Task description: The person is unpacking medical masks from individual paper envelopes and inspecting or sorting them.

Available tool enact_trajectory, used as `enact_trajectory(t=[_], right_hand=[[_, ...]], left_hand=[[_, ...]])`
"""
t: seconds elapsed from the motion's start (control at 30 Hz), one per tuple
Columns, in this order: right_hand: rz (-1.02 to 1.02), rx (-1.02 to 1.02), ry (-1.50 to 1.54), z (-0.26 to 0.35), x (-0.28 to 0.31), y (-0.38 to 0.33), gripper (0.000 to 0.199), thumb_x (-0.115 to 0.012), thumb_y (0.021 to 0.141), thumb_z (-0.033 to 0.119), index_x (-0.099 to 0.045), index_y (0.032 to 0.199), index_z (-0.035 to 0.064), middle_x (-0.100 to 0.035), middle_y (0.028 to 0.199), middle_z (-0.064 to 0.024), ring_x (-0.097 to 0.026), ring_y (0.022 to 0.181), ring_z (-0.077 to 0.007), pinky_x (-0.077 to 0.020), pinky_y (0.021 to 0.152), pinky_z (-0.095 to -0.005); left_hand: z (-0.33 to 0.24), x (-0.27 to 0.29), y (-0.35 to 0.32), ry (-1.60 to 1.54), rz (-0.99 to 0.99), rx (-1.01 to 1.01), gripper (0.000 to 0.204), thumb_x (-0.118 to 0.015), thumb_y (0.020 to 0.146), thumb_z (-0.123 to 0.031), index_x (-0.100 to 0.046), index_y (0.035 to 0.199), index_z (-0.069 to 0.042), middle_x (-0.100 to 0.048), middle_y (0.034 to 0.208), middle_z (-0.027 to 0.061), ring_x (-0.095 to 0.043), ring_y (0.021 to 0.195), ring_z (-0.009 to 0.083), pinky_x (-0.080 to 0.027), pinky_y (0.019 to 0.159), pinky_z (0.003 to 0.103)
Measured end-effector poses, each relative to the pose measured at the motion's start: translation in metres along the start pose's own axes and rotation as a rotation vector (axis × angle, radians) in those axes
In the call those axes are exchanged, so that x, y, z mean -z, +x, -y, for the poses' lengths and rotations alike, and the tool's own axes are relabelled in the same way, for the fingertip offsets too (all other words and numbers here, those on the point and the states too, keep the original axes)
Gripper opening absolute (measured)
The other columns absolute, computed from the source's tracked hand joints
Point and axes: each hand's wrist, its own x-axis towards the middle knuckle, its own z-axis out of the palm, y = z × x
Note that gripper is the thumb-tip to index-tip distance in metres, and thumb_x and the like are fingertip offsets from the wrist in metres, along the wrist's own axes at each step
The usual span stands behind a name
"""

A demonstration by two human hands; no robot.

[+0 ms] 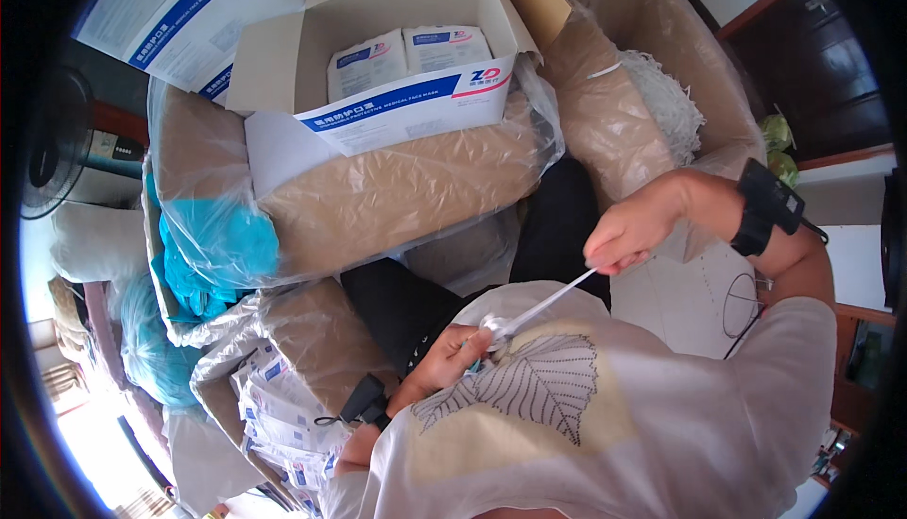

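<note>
Daylight blows out around 7 o'clock, the rest is evenly lit; heavy fisheye bending, black vignette at rim.

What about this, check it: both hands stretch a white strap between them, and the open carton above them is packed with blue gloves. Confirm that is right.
One detail is wrong. The head view shows the open carton holding white flat packets, not blue gloves. The rest stands: the left hand and right hand stretch a white strap between them.
</note>
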Motion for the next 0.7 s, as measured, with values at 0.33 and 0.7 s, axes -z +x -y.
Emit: enact_trajectory(t=[0.33,0.7], right_hand=[[-0.61,0.364,0.565,-0.04,0.005,0.013,0.021,-0.052,0.086,0.029,-0.053,0.091,0.0089,-0.053,0.073,0.0011,-0.052,0.064,-0.006,-0.0402,0.052,-0.0176],[-0.536,0.957,0.324,0.043,-0.024,0.146,0.025,-0.052,0.087,0.03,-0.055,0.093,0.0054,-0.055,0.08,-0.0012,-0.047,0.07,-0.0075,-0.0391,0.06,-0.0215]], left_hand=[[-0.018,0.022,0.02,-0.944,-0.474,0.006,0.036,-0.044,0.09,-0.032,-0.049,0.101,0.001,-0.042,0.059,-0.0029,-0.041,0.052,0.0079,-0.035,0.047,0.021],[-0.05,0.012,0.031,-0.888,-0.672,0.094,0.03,-0.046,0.089,-0.033,-0.055,0.094,-0.004,-0.055,0.073,0.0005,-0.05,0.061,0.009,-0.04,0.053,0.02]])
